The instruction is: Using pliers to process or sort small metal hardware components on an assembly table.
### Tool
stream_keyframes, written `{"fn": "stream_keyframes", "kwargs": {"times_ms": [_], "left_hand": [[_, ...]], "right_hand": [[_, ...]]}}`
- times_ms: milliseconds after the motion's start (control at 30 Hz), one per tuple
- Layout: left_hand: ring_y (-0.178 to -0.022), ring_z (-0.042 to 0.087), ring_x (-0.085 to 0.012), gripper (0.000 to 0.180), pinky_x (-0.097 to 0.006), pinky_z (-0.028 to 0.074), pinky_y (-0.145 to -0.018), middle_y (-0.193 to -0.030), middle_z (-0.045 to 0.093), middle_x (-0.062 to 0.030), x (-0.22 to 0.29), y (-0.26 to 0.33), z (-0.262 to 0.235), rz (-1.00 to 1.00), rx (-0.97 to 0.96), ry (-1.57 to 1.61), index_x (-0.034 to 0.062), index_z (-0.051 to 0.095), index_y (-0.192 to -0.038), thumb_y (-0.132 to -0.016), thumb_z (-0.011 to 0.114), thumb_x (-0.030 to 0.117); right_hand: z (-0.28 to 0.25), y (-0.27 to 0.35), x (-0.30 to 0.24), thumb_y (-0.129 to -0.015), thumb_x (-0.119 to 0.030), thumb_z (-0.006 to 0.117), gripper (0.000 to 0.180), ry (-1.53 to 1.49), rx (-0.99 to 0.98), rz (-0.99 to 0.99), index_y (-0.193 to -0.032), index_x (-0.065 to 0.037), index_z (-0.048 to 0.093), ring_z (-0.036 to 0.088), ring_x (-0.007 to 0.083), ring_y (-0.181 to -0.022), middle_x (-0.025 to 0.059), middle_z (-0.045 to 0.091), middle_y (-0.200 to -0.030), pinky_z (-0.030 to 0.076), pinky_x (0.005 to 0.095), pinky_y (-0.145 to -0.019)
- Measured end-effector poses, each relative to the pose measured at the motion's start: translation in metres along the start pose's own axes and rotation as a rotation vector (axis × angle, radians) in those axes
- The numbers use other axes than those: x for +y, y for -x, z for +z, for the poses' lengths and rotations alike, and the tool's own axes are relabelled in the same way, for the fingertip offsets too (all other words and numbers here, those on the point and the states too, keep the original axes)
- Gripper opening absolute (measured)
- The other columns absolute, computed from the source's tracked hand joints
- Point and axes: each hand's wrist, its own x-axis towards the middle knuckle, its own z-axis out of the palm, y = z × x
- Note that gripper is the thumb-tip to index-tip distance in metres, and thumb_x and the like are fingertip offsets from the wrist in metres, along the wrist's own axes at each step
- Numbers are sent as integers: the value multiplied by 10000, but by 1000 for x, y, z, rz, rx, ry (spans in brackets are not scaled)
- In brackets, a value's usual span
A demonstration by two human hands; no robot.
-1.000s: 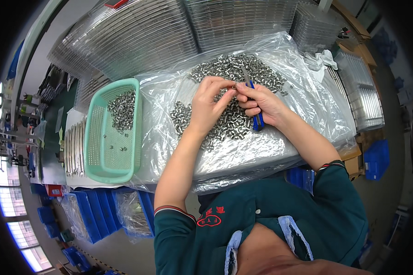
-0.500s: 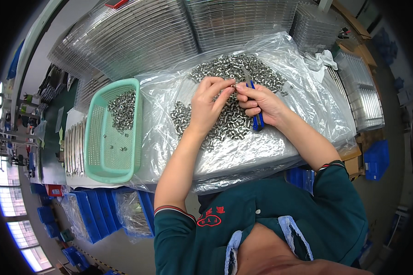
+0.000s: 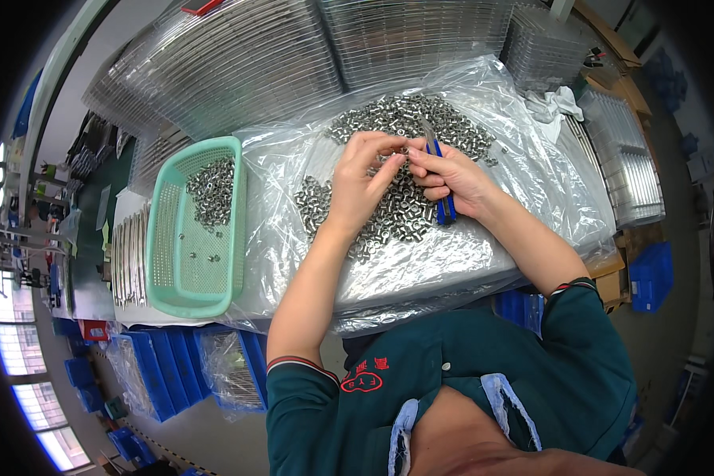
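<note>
Over the nuts [image 3: 389, 210], both hands [image 3: 365, 178] share blue-handled pliers [image 3: 440, 178].

Dark green short-sleeved shirt, red-and-white trim at sleeve cuffs, red emblem on chest, pale blue collar lining, bare forearms

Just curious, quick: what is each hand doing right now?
Left hand: fingers pinched over the metal nuts.
Right hand: closed on blue-handled tweezers.

A clear plastic bag [image 3: 484, 254] covers the worktable; another, wrapped over blue bins [image 3: 230, 369], sits below.
</note>
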Motion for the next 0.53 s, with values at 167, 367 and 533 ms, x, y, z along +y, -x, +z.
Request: {"fn": "stream_keyframes", "kwargs": {"times_ms": [167, 367, 533], "left_hand": [[-837, 558, -142, 172, -237, 456, -643, -964, 568, -73, -3, 0, -1, 34, -6, -31, 52, 628, -938, -767, 635, 43], [-830, 568, -176, 169, -265, 479, -628, -939, 562, -76, -5, 0, -1, 63, -4, -47, 73, 628, -939, -770, 632, 67], [-833, 567, -180, 171, -267, 476, -639, -942, 564, -77, -5, 0, -1, 42, -13, -41, 76, 628, -939, -768, 636, 74]], "right_hand": [[0, 0, 0, -877, -182, 542, 202, 13, 4, -9, -1055, -92, 513, 351, -28, -477, -57, 465, -688, 264, 105, -368], [-1, 0, 0, -860, -190, 573, 196, 3, 8, -18, -1015, -75, 538, 355, -28, -475, -57, 470, -672, 261, 105, -364], [-2, -1, 0, -843, -210, 598, 209, 34, 16, -23, -999, -81, 544, 360, -29, -476, -58, 480, -672, 260, 108, -359]]}}
